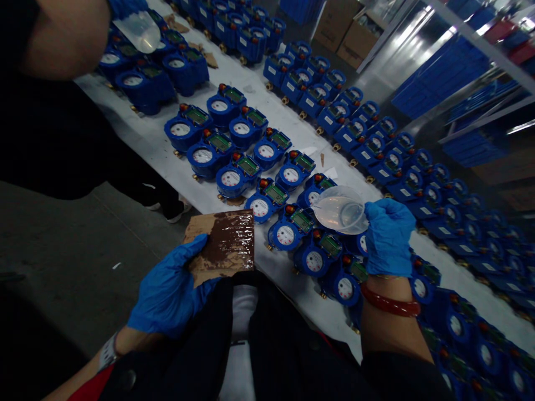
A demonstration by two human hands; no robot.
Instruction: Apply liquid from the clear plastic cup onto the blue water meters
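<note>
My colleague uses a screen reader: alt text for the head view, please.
A blue-gloved right hand holds a translucent cup over blue meters on a white table; the left hand holds cardboard smeared brown. A co-worker's gloved hand holds another cup.

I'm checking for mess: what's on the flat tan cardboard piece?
A glossy, dark-brown smear partly coats the cardboard; the blue-gloved left hand hides part of its surface.
</note>
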